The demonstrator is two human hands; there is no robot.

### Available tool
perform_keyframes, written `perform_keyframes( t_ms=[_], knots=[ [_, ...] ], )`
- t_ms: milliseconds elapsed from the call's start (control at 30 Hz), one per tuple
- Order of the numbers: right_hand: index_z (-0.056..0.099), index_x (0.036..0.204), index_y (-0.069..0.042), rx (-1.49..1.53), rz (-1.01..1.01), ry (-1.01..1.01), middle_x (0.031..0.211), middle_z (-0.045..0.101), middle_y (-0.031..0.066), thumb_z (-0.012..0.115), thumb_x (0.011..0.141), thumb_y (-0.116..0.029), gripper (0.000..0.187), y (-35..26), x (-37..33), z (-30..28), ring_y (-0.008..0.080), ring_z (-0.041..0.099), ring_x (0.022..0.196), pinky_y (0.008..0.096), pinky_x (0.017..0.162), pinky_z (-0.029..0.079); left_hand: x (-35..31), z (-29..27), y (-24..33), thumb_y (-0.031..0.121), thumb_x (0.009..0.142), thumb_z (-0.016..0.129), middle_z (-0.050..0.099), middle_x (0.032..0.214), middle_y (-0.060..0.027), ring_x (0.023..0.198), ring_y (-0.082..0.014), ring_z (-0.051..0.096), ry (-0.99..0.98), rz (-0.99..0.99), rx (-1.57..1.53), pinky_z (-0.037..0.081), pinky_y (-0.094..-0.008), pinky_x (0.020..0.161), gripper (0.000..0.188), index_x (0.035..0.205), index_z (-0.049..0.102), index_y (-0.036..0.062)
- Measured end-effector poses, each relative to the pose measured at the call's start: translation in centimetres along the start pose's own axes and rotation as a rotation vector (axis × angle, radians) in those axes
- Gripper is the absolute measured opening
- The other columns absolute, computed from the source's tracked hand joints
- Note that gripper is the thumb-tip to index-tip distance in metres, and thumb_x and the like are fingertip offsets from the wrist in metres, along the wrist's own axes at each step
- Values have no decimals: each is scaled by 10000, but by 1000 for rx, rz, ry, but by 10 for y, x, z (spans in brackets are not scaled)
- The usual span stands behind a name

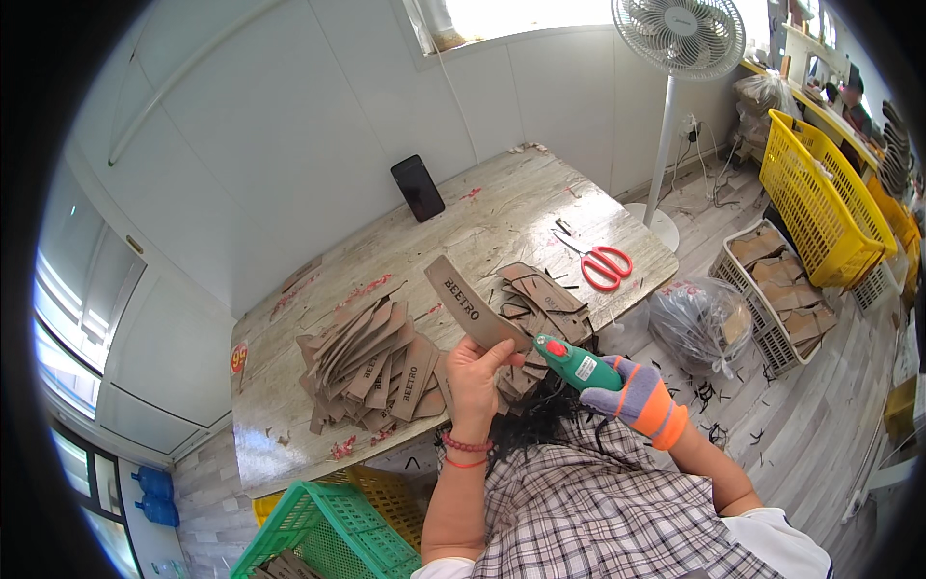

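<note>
My left hand (474,381), bare with red bracelets at the wrist, pinches the lower end of a curved brown strip (473,307) with dark lettering. My right hand (632,396) wears a purple-and-orange glove and is closed around a green handheld electric cutter (584,369) with a red button. The cutter's head meets the strip's lower right end, close to my left fingertips; the exact contact is too small to make out. Left of my hands lies a fanned pile of similar brown pieces (371,362). Behind the cutter is a second pile (545,294), mixed with black scraps.
The wooden table (338,280) carries red-handled scissors (606,268) and a phone (418,188) leaning on the wall. A green crate (328,521) stands below left. A standing fan (680,39), plastic bag (701,323), yellow basket (820,193) and white crate (762,333) stand right.
</note>
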State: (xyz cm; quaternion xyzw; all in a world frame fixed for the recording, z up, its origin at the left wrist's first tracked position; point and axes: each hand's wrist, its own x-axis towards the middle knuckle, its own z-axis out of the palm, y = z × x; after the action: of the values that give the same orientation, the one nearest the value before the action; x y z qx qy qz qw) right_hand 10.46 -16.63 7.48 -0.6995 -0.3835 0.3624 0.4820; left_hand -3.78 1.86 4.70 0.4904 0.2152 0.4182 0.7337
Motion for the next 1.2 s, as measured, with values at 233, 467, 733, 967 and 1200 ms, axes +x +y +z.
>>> perform_keyframes(
  t_ms=[233, 467, 733, 967, 1200],
  knots=[
    [602, 1106, -17, 118, 12, 78, 721, 630, 4, 784, 761, -283, 472, 13, 3, -2, 30, 529, 568, 196, 526, 445, 24, -24, 34, 8, 853, 618, 671, 876, -106, 687, -185, 649, 239, 166, -88, 546, -309, 621, 100, 950, 605, -10],
    [595, 1092, 6, 245, 103, 112, 707, 619, 12, 768, 770, -273, 459, 28, 1, -6, 54, 545, 545, 207, 482, 436, 54, -62, -36, 185, 809, 716, 627, 815, -53, 646, -145, 600, 405, 1, 497, 484, -292, 570, 221, 918, 596, 35],
    [609, 1070, 9, 210, 133, 122, 699, 626, 31, 771, 758, -298, 467, 50, 0, -4, 65, 557, 539, 221, 488, 448, 66, -18, -86, 276, 678, 794, 662, 756, -130, 733, -307, 633, 284, -97, 1279, 477, -406, 655, 296, 729, 608, 52],
    [619, 1052, 6, 127, 90, 139, 742, 649, 55, 775, 740, -360, 505, 53, 4, 1, 80, 587, 590, 242, 541, 477, 59, -29, -92, 145, 735, 745, 596, 667, -101, 617, -259, 566, 372, 226, 981, 459, -369, 600, 213, 763, 568, 29],
    [614, 1078, -8, 153, 109, 133, 787, 656, 52, 790, 731, -371, 531, 38, 5, 4, 79, 603, 660, 244, 597, 491, 22, -4, -24, -12, 889, 556, 539, 943, -27, 816, -88, 505, 370, 411, 341, 431, -237, 753, 204, 1082, 490, -3]
  ],
)
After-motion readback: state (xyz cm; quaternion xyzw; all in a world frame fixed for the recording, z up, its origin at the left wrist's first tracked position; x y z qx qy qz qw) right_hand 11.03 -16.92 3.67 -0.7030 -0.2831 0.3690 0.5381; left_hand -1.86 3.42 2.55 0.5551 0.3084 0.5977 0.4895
